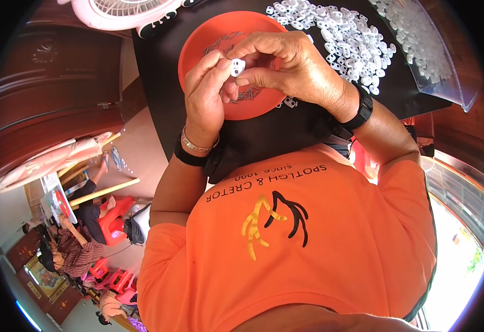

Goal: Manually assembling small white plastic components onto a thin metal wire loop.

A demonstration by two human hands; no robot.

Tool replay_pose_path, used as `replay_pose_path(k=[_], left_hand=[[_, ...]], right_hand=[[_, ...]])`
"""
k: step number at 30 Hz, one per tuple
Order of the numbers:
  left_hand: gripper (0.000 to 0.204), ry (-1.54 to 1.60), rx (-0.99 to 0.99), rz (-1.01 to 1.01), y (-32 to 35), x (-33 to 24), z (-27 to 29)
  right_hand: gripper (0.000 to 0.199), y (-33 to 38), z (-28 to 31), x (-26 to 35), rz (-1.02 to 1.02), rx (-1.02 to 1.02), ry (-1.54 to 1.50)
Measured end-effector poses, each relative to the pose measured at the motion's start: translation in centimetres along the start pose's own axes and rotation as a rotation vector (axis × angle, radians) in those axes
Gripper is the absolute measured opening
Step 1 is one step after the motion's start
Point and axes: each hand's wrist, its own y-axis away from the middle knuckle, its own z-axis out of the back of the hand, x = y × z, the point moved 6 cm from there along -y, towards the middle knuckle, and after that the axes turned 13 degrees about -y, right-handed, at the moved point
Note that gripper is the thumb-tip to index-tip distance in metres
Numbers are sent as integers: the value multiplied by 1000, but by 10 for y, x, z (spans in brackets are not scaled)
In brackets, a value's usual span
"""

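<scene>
Over an orange-red bowl (191, 40), both of my hands meet at a small white plastic piece (238, 67) with dark holes in its face. My left hand (204, 94) is closed, pinching the piece between thumb and fingers. From the other side, my right hand (302, 66) curves in, its thumb and forefinger tips against the piece. Whether a pin sits between those tips is hidden. Many thin grey metal pins (247, 96) lie in the bowl below. To the right spreads a heap of similar white pieces (355, 47).
The black table (161, 66) carries a clear plastic tray (427, 50) of more pale pieces at far right. A pink fan (123, 19) stands at the far left edge. Beyond the table on the left, a person (81, 249) sits near red stools (112, 221).
</scene>
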Motion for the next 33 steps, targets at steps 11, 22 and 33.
replay_pose_path(k=[11,22,33], left_hand=[[23,-119,-32,-19,1,-3,-2],[23,-46,-65,-56,6,-2,-3],[22,-10,14,-13,3,-3,-6]], right_hand=[[22,0,1,-1,9,-53,154],[16,3,-6,6,85,12,25],[14,1,4,11,208,-50,118]])
